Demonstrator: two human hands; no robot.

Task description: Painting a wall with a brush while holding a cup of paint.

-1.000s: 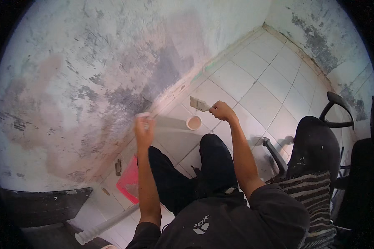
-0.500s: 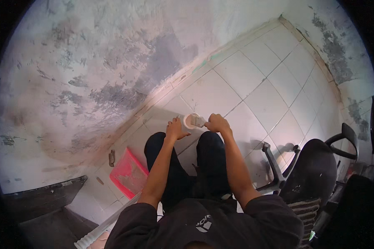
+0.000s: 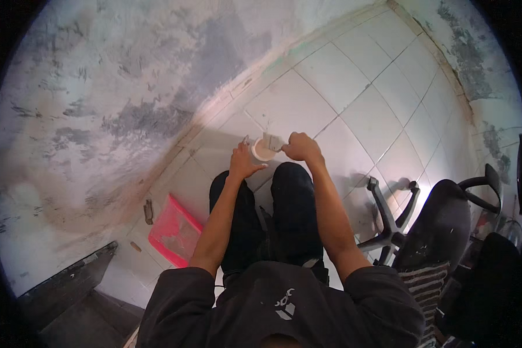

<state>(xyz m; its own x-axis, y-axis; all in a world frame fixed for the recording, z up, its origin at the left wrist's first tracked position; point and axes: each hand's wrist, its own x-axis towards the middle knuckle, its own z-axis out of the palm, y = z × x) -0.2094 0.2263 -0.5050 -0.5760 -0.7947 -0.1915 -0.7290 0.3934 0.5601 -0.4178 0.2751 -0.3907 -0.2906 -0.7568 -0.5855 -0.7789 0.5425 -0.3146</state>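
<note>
A small round white tub (image 3: 256, 152) with pale stuff in it stands on the tiled floor ahead of my knees. My right hand (image 3: 301, 147) is closed on the handle of a scraper with a flat, pale blade (image 3: 271, 141), which lies over the tub's far right part. The handle is mostly hidden in my fingers. On the tub's left side my left hand (image 3: 243, 160) has thumb and fingers spread around it, holding nothing. I cannot tell whether it touches the tub.
A patchy, peeling wall (image 3: 127, 98) rises at the left. Beside my left arm lies a pink tray (image 3: 174, 229), with a small dark block (image 3: 149, 212) near it against the wall. A black swivel chair (image 3: 438, 226) stands at the right, its legs spread over the floor.
The whole view has shifted, so tub, hands and floor sit higher in the picture. The scraper blade has moved toward the tub's far rim. My left hand remains beside the tub.
</note>
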